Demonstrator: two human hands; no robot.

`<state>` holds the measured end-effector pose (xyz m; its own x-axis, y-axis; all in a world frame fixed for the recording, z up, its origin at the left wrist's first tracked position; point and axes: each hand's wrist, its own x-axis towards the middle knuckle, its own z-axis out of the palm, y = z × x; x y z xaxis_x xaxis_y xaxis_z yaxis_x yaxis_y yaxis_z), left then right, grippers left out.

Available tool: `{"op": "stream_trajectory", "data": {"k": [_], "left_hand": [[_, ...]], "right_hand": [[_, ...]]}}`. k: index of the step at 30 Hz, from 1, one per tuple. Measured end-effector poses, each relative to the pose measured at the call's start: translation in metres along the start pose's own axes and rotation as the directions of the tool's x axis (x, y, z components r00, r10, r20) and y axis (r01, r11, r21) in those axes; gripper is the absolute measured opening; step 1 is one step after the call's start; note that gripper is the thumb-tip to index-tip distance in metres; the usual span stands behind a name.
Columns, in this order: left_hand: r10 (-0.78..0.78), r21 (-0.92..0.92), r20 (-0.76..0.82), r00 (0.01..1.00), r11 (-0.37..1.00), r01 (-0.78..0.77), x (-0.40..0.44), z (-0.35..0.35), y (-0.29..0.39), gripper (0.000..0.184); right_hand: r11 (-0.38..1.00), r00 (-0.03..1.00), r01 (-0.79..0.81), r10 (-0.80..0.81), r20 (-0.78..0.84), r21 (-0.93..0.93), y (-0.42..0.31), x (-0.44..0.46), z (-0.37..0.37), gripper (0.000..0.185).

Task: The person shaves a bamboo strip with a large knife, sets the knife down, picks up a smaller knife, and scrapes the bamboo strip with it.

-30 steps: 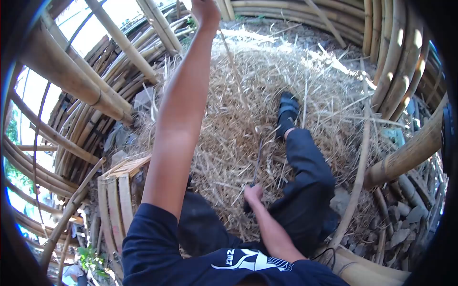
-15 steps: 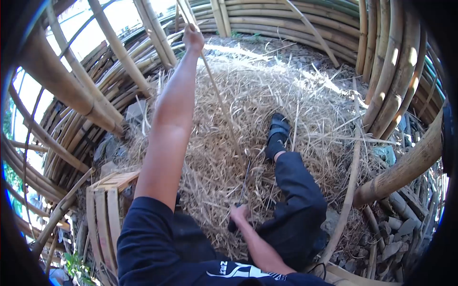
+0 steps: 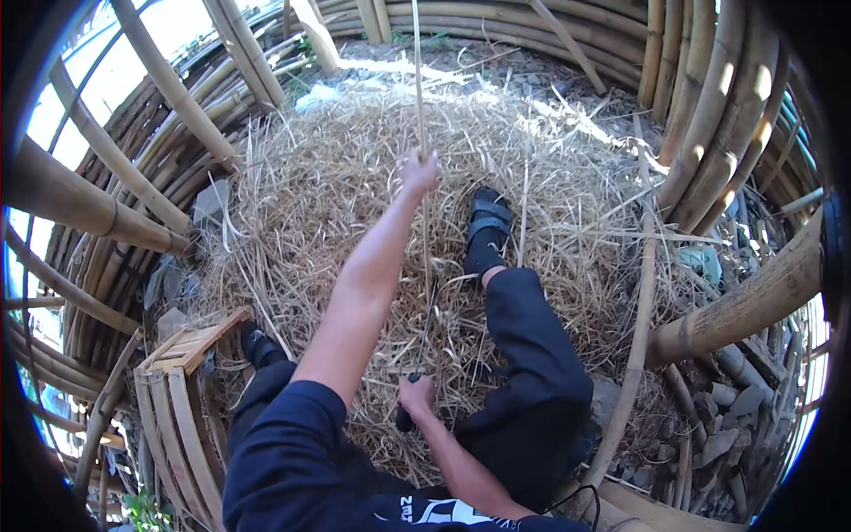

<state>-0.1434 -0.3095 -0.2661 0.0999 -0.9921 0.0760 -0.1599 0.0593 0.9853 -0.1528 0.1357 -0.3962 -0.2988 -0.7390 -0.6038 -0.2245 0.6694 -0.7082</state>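
My left hand (image 3: 420, 172) is closed around a long, thin bamboo strip (image 3: 418, 80), held out in front of me. The strip runs from beyond the top edge down past that hand to the knife. Low between my legs, my right hand (image 3: 415, 395) grips a knife (image 3: 429, 330) by its dark handle. Its thin blade points forward, away from me, and its tip is close to the strip's lower end; whether they touch I cannot tell. Below both hands lies a thick layer of pale bamboo shavings (image 3: 346, 239).
My sandalled foot (image 3: 489, 217) rests on the shavings right of the strip. A slatted wooden crate (image 3: 182, 417) stands at left. Bamboo poles (image 3: 97, 213) lean at left, and a thick pole (image 3: 745, 293) juts in at right above broken stones (image 3: 731, 426). Stacked bamboo (image 3: 514, 31) lines the back.
My left hand has come nearer to me and right, and the strip now stands more upright in view. My right hand still holds the knife low down. The view has shifted slightly.
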Motion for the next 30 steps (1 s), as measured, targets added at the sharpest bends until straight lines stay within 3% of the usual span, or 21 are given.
{"op": "stream_trajectory", "data": {"k": [1,2,4,7,9,11,13,14,15,17,19,21,23,25,27,28,30], "left_hand": [[-0.079,0.125,-0.012,0.997,0.989,0.080,-0.012,-0.001,-0.020,0.044],[-0.202,0.043,-0.043,0.978,0.978,0.204,-0.039,0.002,-0.016,0.041],[-0.142,-0.018,-0.104,0.984,0.990,0.141,-0.066,0.002,-0.037,0.035],[-0.124,-0.034,-0.065,0.990,0.992,0.122,-0.063,-0.004,-0.085,0.029],[-0.027,0.007,-0.063,0.998,1.000,0.027,-0.067,-0.009,-0.080,0.025],[0.024,0.103,-0.128,0.991,0.995,-0.011,-0.060,-0.010,-0.070,0.020],[0.284,0.192,-0.309,0.908,0.953,-0.233,-0.052,-0.013,-0.038,0.022],[0.246,0.129,-0.298,0.922,0.968,-0.217,-0.044,-0.015,-0.018,0.024],[0.209,0.066,-0.284,0.936,0.978,-0.198,-0.038,-0.018,0.005,0.026],[0.190,0.122,-0.291,0.938,0.979,-0.161,-0.042,-0.026,0.074,0.030],[0.340,0.178,-0.281,0.897,0.937,-0.300,-0.011,-0.041,0.094,0.035],[0.261,0.103,-0.260,0.930,0.965,-0.242,-0.013,-0.051,0.133,0.035],[0.212,0.127,-0.228,0.950,0.974,-0.187,-0.018,-0.066,0.161,0.034],[0.153,0.146,-0.195,0.969,0.981,-0.126,-0.021,-0.074,0.171,0.033],[0.244,0.259,-0.197,0.950,0.947,-0.189,-0.024,-0.076,0.175,0.031],[0.238,0.266,-0.206,0.949,0.947,-0.180,-0.024,-0.077,0.179,0.031],[0.290,0.195,-0.195,0.937,0.948,-0.252,-0.040,-0.080,0.185,0.029]], "right_hand": [[1.000,1.000,-0.025,0.025,0.018,0.017,-0.010,-0.006,-0.006,0.026],[0.998,0.997,-0.061,0.061,0.053,0.013,-0.019,-0.013,-0.015,0.028],[0.997,0.993,-0.080,0.079,0.087,0.016,-0.034,-0.017,-0.022,0.032],[0.998,0.996,0.059,-0.058,0.070,0.000,-0.046,-0.031,-0.025,0.024],[0.910,0.965,-0.182,0.092,0.247,0.371,-0.065,-0.053,-0.033,0.017],[0.861,0.947,-0.232,0.094,0.307,0.452,-0.069,-0.067,-0.038,0.011],[0.653,0.835,-0.429,0.024,0.549,0.624,-0.100,-0.102,-0.074,0.014],[0.654,0.835,-0.427,0.021,0.549,0.625,-0.108,-0.113,-0.084,0.014],[0.695,0.812,-0.400,-0.034,0.583,0.598,-0.113,-0.122,-0.093,0.015],[0.731,0.781,-0.368,-0.091,0.618,0.574,-0.127,-0.137,-0.109,0.017],[0.803,0.741,-0.258,-0.192,0.643,0.537,-0.138,-0.149,-0.122,0.015],[0.834,0.709,-0.197,-0.242,0.662,0.515,-0.139,-0.149,-0.130,0.016],[0.890,0.718,-0.037,-0.292,0.632,0.454,-0.142,-0.153,-0.142,0.016],[0.922,0.730,0.138,-0.342,0.592,0.363,-0.137,-0.149,-0.151,0.013],[0.914,0.744,0.259,-0.396,0.539,0.314,-0.123,-0.151,-0.156,0.012],[0.916,0.738,0.254,-0.391,0.550,0.311,-0.121,-0.153,-0.162,0.012],[0.894,0.751,0.426,-0.434,0.497,0.137,-0.111,-0.161,-0.174,0.019]]}}
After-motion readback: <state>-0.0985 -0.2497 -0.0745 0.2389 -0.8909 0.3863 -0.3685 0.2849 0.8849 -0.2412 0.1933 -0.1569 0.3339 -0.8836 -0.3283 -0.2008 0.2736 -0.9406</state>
